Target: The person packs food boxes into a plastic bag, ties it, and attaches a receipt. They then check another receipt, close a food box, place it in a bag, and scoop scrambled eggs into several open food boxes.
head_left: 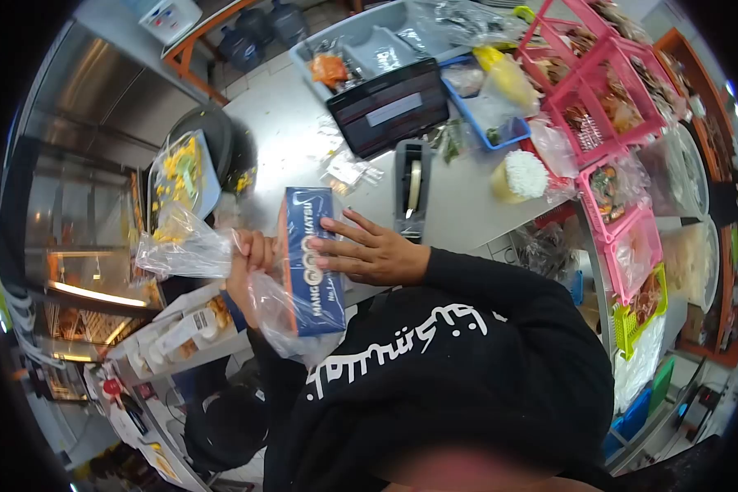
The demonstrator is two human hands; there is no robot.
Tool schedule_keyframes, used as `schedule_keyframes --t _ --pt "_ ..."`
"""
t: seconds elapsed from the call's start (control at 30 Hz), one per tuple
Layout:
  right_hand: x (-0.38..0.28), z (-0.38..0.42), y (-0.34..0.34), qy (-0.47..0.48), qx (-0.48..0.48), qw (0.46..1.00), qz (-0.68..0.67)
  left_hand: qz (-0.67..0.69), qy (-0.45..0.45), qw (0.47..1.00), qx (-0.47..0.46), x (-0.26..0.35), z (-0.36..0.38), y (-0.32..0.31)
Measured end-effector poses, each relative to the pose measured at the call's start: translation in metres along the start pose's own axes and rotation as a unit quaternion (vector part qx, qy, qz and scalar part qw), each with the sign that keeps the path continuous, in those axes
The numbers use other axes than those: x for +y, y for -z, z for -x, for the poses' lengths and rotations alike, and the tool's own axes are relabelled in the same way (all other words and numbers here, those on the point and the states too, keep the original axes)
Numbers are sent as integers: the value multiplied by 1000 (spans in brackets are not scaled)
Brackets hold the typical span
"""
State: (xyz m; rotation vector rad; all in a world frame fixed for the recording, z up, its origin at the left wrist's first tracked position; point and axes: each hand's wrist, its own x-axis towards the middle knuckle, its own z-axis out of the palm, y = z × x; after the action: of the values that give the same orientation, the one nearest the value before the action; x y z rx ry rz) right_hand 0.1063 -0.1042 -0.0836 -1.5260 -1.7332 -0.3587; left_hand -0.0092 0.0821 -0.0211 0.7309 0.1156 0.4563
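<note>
A blue and orange cardboard box (310, 262) with white lettering stands in front of my chest, its lower part inside a clear plastic bag (283, 324). My left hand (252, 256) is closed around gathered clear plastic beside the box's left side. A loose part of the plastic (184, 246) spreads out to the left of that hand. My right hand (369, 248) lies on the box's printed face with its fingers stretched and spread. The thumb of my right hand is hidden.
A tape dispenser (413, 190) and a black tablet (388, 107) stand on the steel table (279, 123). Pink baskets (607, 115) line the right side. A blue-grey tray (344, 37) sits at the back. Yellow scraps on a board (209, 176) lie over a dark bin.
</note>
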Motion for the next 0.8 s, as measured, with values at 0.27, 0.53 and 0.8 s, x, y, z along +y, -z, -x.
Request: schedule_keyframes --t 0.27,0.53,0.8 --pt "29 8 74 -248 4 922 -297 -125 31 989 70 -39 -29 -13" --pt "45 110 144 -569 20 744 -350 -321 -160 869 342 -61 36 21" --pt "85 206 221 -564 -1 813 146 -555 -31 643 527 -86 111 169"
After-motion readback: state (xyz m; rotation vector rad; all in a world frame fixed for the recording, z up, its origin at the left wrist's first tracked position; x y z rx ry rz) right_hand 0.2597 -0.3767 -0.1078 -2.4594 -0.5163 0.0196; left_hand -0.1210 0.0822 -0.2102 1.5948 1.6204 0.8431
